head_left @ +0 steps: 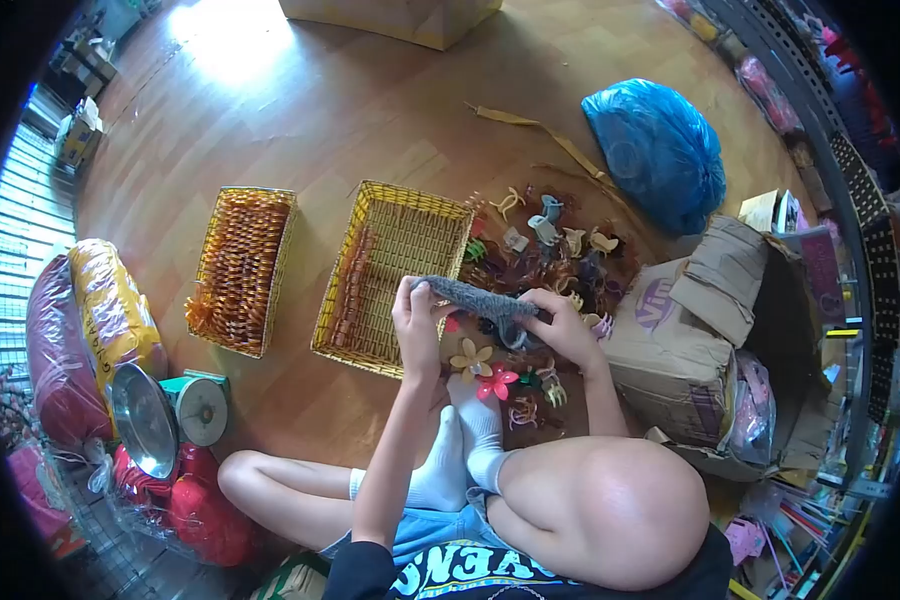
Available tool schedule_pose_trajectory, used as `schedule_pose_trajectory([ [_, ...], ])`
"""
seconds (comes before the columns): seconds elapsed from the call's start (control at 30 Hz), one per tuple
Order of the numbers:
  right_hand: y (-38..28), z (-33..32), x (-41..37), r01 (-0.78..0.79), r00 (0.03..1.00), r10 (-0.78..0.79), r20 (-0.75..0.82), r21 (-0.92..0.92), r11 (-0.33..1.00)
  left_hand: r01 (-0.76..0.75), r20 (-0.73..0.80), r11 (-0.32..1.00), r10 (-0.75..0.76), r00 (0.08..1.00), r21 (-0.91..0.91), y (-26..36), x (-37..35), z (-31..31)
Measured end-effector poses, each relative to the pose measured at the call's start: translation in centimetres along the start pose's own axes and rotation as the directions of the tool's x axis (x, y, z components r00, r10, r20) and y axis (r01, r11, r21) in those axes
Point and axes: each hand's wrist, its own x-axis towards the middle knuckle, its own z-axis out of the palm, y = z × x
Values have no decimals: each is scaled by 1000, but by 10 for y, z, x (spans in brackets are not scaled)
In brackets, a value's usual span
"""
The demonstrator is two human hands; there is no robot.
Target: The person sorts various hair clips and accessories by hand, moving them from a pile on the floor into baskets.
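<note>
Stretched between both hands is a grey fuzzy band [475, 298], possibly a headband. My left hand [417, 322] pinches its left end, over the right edge of the yellow woven basket [320, 345]. At the other end, my right hand [564, 328] grips it with fingers closed. Beneath and beyond the band lies a loose pile of hair claw clips [543, 230] in many colours, partly hidden by the hands. A pink flower clip [497, 381] and a beige flower clip [471, 359] lie near my feet. Some brown clips [355, 270] line the left side inside the basket.
A second basket [292, 215] full of amber-brown clips stands at the left. Farther left are a scale [202, 412] and wrapped bundles [115, 305]. At the right are a blue plastic bag [655, 150] and an open cardboard box [660, 355]. Another box [400, 20] stands ahead.
</note>
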Motion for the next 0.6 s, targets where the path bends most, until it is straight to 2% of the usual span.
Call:
schedule_pose_trajectory([
  [0.07,-1,-3,1,218,976,-219,10,-159,963,115,101,990,-124,987,87,18,1,8],
  [0.1,3,-17,-14,182,983,-181,19,-160,970,153,93,985,-160,983,79,14,-12,24],
  [0.17,-2,-25,-12,266,962,-273,7,204,942,154,152,981,-171,974,118,20,-8,34],
  [0.2,7,-27,-12,182,980,-198,1,396,900,175,176,976,-196,965,130,21,-5,35],
  [0.23,14,-29,-14,178,981,-193,0,397,901,180,176,975,-201,964,130,20,-4,36],
  [0.3,25,-29,-18,117,989,-3,-147,774,622,175,188,966,-211,959,190,17,-1,36],
  [0.33,30,-27,-20,140,971,104,-215,865,483,142,181,962,-187,966,234,10,0,32],
  [0.37,33,-28,-23,137,971,109,-215,865,483,147,181,961,-191,965,234,7,-2,27],
  [0.43,35,-35,-30,328,927,174,-334,943,61,79,209,794,-252,945,602,4,-12,17],
  [0.47,57,-29,-30,523,833,28,-553,803,287,-127,310,751,-107,945,648,-17,-16,7],
  [0.5,63,-27,-31,522,832,34,-553,802,291,-104,323,662,-218,921,742,-16,-25,8],
  [0.6,74,-22,-34,506,826,103,-554,810,297,-269,453,508,-280,846,818,-48,-49,-1],
])
